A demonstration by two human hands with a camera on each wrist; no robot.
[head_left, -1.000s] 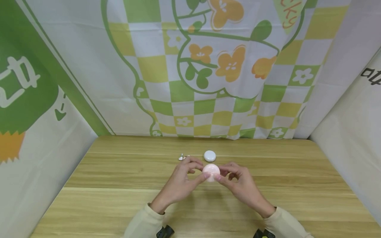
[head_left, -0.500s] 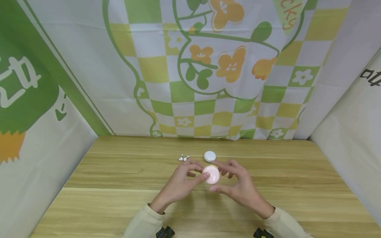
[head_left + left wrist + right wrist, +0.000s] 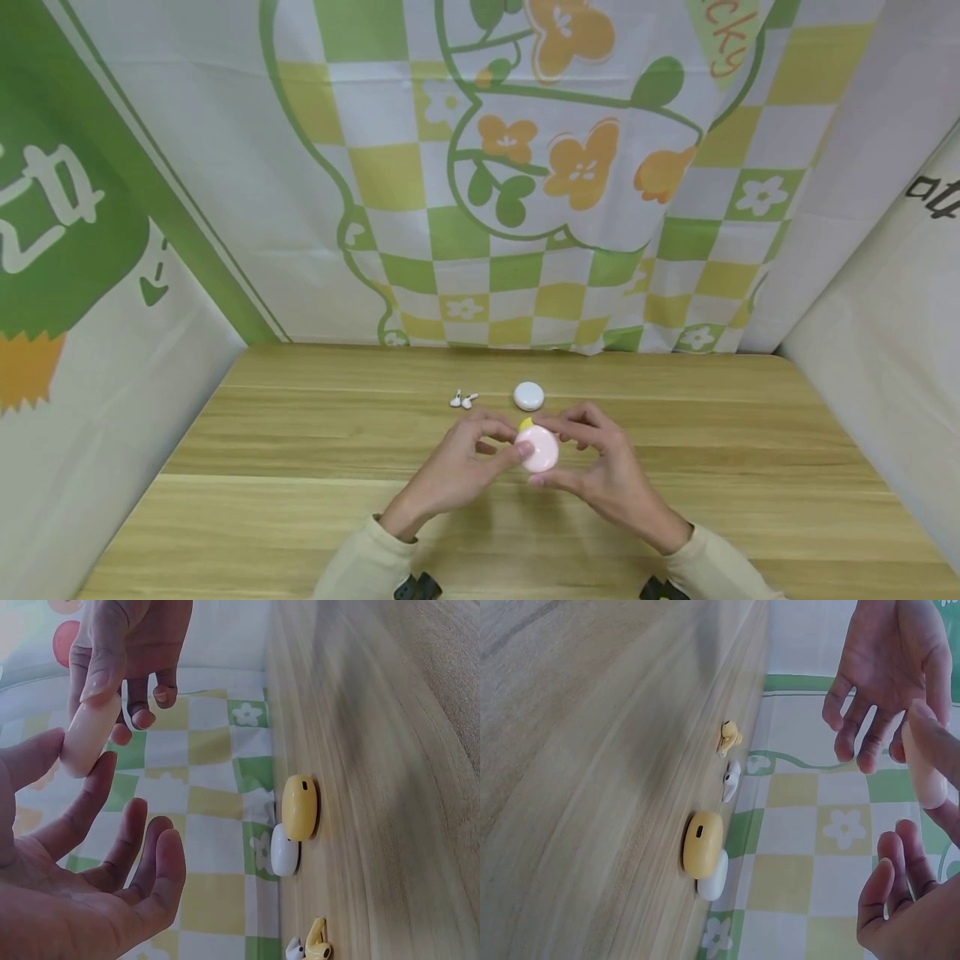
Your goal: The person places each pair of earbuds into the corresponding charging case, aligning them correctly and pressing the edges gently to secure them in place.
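Note:
A glossy pink round earbud case [image 3: 547,448] is held up above the table between both hands. My left hand [image 3: 457,467] pinches its left side, the thumb across the face and the index finger behind. My right hand [image 3: 618,471] has its thumb at the lower edge and its index finger at the upper edge of the case. In the left wrist view the pink case [image 3: 88,741] appears edge-on between the fingertips of both hands. Below it on the table stands a yellow earbud case [image 3: 300,808], mostly hidden in the head view.
A white earbud case [image 3: 528,396] stands just behind the yellow one. Left of it lie white earbuds [image 3: 468,401], with yellow earbuds [image 3: 729,736] nearer the body. A patterned cloth [image 3: 480,275] hangs along the back edge of the wooden table [image 3: 300,433].
My right thumb has left the pink case's face and moved to its lower edge, its index finger to the top. The case has shifted slightly right and nearer, uncovering part of the yellow case.

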